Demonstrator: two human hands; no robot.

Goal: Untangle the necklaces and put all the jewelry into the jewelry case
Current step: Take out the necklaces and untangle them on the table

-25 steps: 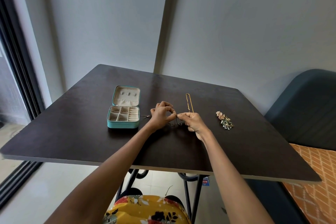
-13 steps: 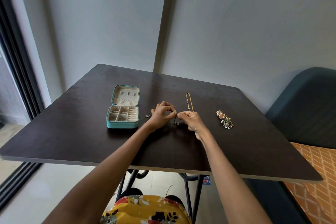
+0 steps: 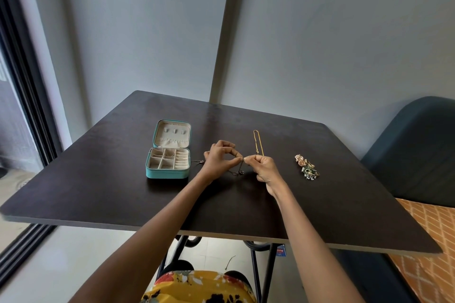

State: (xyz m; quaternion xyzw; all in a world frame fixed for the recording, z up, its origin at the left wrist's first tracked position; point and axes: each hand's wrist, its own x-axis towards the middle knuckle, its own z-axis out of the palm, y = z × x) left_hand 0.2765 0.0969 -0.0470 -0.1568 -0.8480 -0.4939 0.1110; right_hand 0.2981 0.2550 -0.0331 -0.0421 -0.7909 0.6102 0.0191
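A teal jewelry case (image 3: 167, 174) lies open on the dark table (image 3: 98, 179), its cream compartments facing up; a thin chain seems to lie in a back compartment. My left hand (image 3: 219, 161) and my right hand (image 3: 262, 168) meet just right of it, each pinching a thin dark necklace (image 3: 240, 171) whose small pendant hangs between them above the table. One end of the chain trails toward the case. A gold necklace (image 3: 256, 141) lies straight behind my right hand. A heap of earrings and rings (image 3: 306, 167) sits farther right.
The table stands against a grey wall. A dark blue chair (image 3: 416, 150) is at the right, beside an orange patterned surface (image 3: 433, 248). A dark window frame (image 3: 22, 96) runs down the left. My yellow floral clothing shows below the table's front edge.
My hands have stayed almost in place, fingertips working the dark necklace. The view has shifted slightly. The case, gold necklace and heap have not moved.
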